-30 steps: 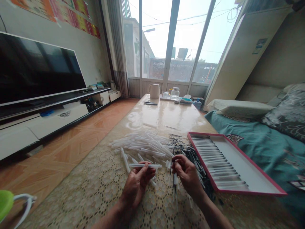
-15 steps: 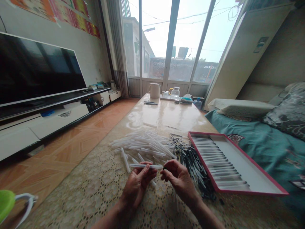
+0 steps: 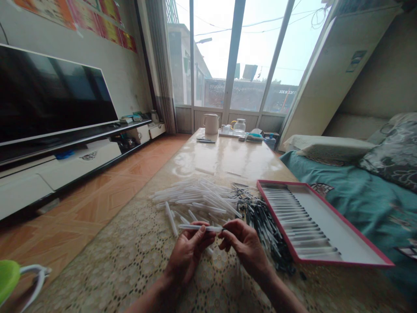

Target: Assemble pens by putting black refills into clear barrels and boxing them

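Tall windows [image 3: 211, 52] light the far side of the room, with a television [image 3: 55, 95] along the left wall and a teal-covered seat [image 3: 358, 187] on the right. Between them runs a long bench [image 3: 130, 261], its near part patterned with flowers. At its far end stand a pale pitcher [image 3: 211, 125] and a glass jug [image 3: 239, 126].

Over the near part of the bench, the left hand [image 3: 192, 248] holds a translucent white tube [image 3: 213, 229] nearly level, pinched between the thumb on top and the curled fingers beneath. The right hand [image 3: 243, 243] meets it at the tube's right end, thumb and forefinger closed narrowly on a small dark piece [image 3: 223, 230]; how far that piece sits inside the tube cannot be told. Its other fingers are bent inward.

Just beyond the hands lies a loose pile of similar white tubes [image 3: 195, 193]. To the right of that pile, a heap of thin dark parts [image 3: 265, 226] lies alongside a pink-rimmed box [image 3: 329, 217]. Inside the box, dark-ended pens [image 3: 296, 221] lie side by side in a row along the left.
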{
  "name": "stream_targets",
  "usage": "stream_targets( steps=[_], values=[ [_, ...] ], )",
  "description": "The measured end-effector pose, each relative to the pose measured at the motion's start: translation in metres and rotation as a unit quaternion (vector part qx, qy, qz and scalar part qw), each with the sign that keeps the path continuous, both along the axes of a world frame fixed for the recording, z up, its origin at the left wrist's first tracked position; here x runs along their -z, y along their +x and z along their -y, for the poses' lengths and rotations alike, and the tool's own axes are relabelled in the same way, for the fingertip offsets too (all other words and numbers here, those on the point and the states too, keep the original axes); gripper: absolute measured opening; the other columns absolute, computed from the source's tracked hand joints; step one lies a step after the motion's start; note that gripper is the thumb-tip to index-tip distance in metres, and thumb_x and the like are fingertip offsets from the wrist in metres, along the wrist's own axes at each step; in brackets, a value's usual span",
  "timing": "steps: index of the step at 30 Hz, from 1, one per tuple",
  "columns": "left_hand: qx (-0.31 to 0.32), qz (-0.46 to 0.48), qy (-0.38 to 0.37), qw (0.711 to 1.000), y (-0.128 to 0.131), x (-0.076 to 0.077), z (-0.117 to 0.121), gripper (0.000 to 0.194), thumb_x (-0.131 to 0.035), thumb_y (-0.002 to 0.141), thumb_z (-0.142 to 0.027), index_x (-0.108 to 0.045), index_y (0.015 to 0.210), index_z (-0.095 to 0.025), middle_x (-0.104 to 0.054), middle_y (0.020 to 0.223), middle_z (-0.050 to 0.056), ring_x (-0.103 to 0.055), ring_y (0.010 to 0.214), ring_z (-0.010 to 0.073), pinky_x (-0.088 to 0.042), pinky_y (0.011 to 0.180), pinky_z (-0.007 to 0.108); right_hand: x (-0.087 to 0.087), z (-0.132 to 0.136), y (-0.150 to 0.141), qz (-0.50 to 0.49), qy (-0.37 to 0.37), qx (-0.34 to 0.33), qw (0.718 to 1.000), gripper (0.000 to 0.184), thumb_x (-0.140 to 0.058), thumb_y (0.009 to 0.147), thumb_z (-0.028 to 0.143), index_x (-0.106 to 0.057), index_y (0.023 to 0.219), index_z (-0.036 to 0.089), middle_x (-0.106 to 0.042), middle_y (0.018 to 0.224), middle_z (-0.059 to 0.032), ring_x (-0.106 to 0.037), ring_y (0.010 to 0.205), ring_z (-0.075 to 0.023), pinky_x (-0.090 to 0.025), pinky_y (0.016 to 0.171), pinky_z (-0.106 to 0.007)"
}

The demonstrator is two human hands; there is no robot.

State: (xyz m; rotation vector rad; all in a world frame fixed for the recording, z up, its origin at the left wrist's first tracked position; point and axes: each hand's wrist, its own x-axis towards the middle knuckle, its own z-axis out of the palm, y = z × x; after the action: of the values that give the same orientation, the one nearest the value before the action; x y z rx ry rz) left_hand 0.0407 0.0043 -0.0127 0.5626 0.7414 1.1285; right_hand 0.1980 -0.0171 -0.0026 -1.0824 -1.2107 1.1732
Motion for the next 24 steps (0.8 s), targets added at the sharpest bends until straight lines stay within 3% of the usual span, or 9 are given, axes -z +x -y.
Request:
stream_targets(
  steps=[8,14,20,24],
  values=[
    [0.005,-0.014,0.011,1.000,0.001,-0.002,0.002,0.022,-0.077,0.065,-0.025,-0.068,0.082,-0.013,-0.072,0.072,0.005,-0.068,0.069,0.0160,-0.054,0.071,0.026,0.011,0.001,0.003,0.115,-0.007,0.011,0.993,0.044,-0.041,0.088,0.055,-0.049,0.067,0.017,-0.054,0.050,0.0025,-0.049,0.037,-0.0075,-0.037,0.036,-0.017],
    [-0.007,-0.024,0.005,1.000,0.001,-0.003,0.000,0.022,-0.076,0.067,-0.025,-0.066,0.083,-0.014,-0.072,0.075,0.006,-0.068,0.070,0.0156,-0.053,0.071,0.025,0.009,0.002,0.003,0.133,0.017,-0.022,0.991,0.032,-0.044,0.089,0.051,-0.049,0.090,0.019,-0.060,0.064,0.0019,-0.052,0.043,-0.0084,-0.040,0.040,-0.018],
    [0.003,-0.036,0.023,0.999,0.001,-0.001,0.000,0.020,-0.076,0.067,-0.026,-0.067,0.082,-0.014,-0.071,0.072,0.005,-0.067,0.068,0.0148,-0.053,0.068,0.024,0.011,0.002,0.005,0.241,0.037,0.005,0.970,0.042,-0.032,0.094,0.048,-0.045,0.065,0.020,-0.053,0.049,0.0029,-0.046,0.038,-0.0077,-0.033,0.040,-0.018],
    [-0.010,-0.032,0.015,0.999,0.001,-0.002,0.001,0.022,-0.077,0.066,-0.026,-0.067,0.081,-0.014,-0.072,0.072,0.005,-0.067,0.067,0.0148,-0.053,0.068,0.024,0.005,0.003,0.006,0.265,0.055,0.010,0.963,0.029,-0.038,0.092,0.045,-0.050,0.083,0.021,-0.058,0.054,0.0029,-0.049,0.042,-0.0094,-0.034,0.044,-0.019]
  ],
)
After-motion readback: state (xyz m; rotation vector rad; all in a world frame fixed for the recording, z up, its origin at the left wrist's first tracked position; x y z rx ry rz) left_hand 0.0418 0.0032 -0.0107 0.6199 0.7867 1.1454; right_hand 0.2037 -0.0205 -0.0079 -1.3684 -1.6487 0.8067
